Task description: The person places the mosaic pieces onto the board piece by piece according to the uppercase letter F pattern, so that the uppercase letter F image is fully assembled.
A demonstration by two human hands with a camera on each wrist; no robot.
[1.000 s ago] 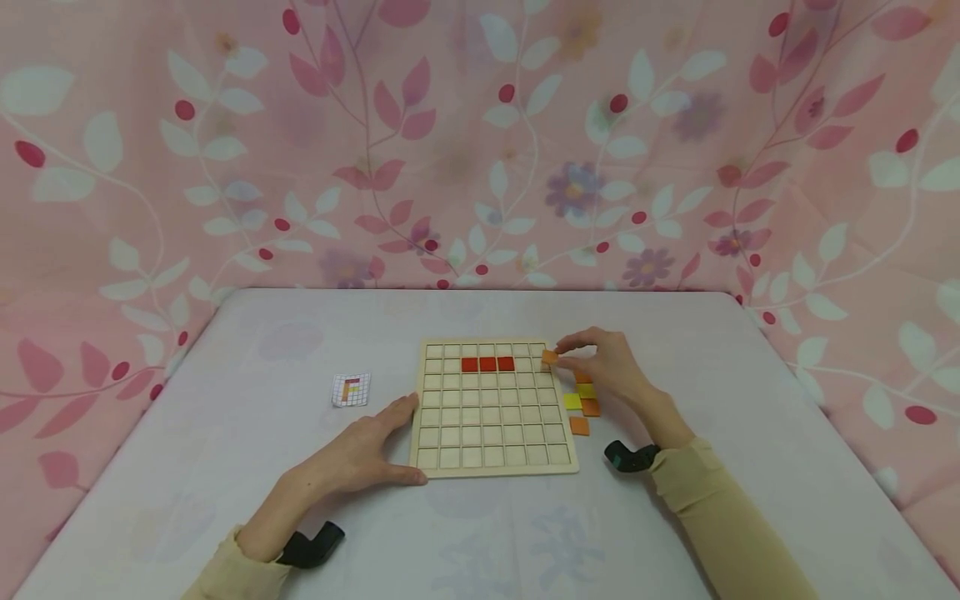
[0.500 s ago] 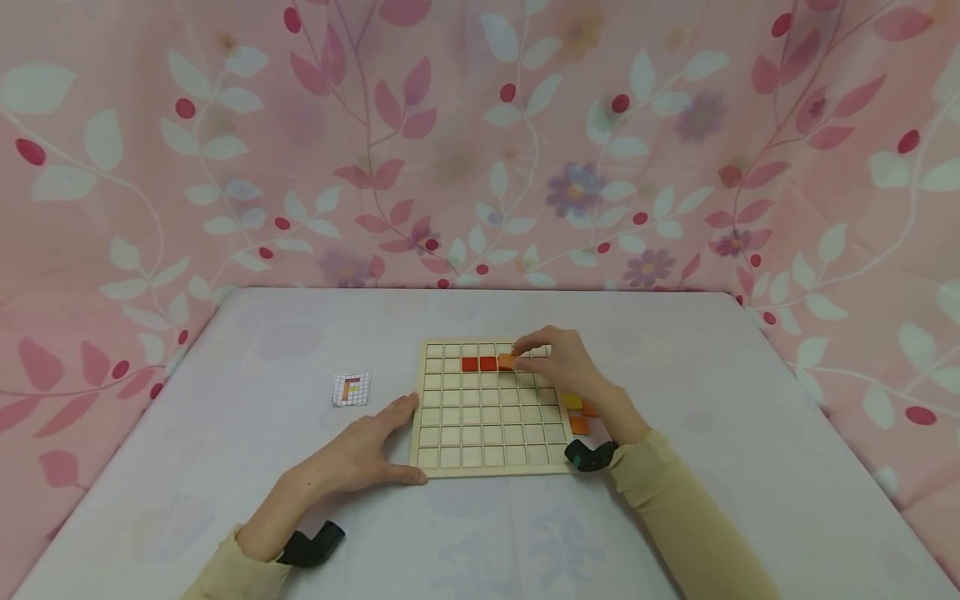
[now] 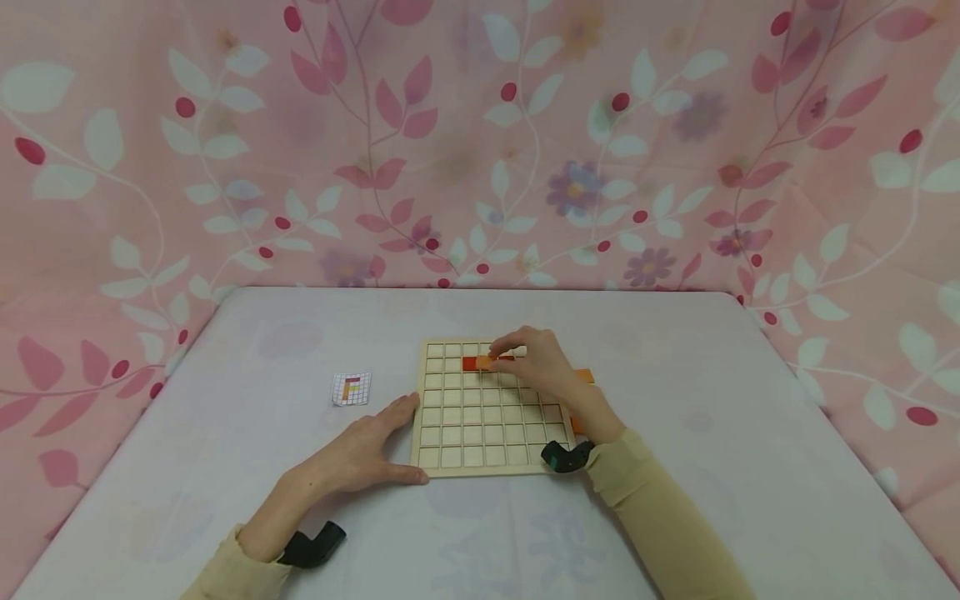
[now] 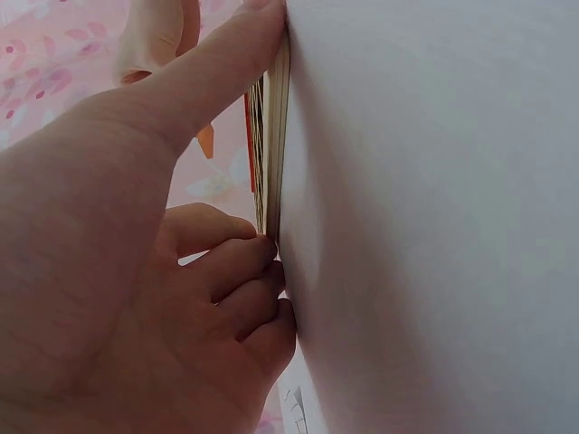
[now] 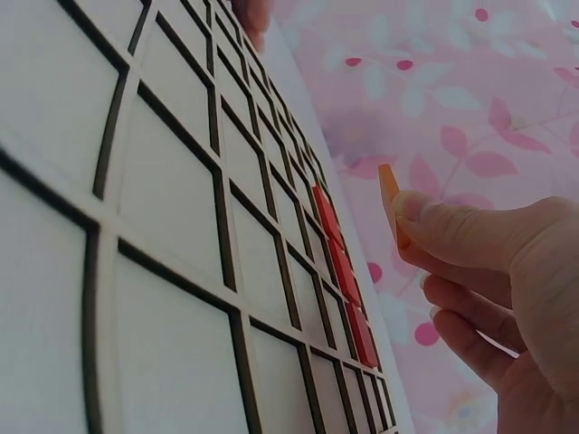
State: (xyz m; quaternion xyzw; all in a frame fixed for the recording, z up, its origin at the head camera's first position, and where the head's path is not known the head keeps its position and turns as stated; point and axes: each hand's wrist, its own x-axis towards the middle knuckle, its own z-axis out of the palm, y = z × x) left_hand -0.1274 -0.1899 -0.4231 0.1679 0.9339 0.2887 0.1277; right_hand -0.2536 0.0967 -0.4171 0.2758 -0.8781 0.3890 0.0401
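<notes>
The right hand has thumb and finger clamped on an orange tile, held just above the red tiles on the board. Over there, the left hand, thumb and fingers apart, touches the board's left edge.

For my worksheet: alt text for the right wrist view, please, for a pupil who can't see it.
The right hand pinches an orange tile between thumb and finger, held apart from a pale gridded board. Three red tiles lie in a row in the board's squares; part of the left hand shows at the top, with a pink floral backdrop behind.
</notes>
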